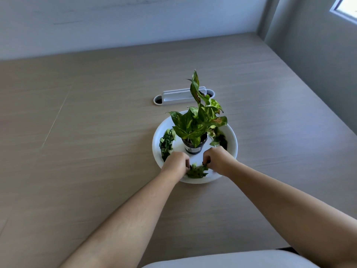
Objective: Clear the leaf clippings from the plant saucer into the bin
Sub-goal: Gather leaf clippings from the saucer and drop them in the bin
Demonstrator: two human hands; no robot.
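A white round saucer [232,141] sits on the wooden table with a small potted plant [195,146] upright in its middle. Leaf clippings lie in the saucer: one pile at the left [166,142], one at the right [220,140], and one at the near rim [197,172]. My left hand [174,164] and my right hand [218,160] are both curled over the near pile, fingers pinching the leaves from either side. No bin is in view.
A grey cable grommet [183,96] is set into the table behind the plant. The table [96,132] runs to a white wall at the back and a grey wall at the right. A pale surface [222,260] shows at the bottom edge.
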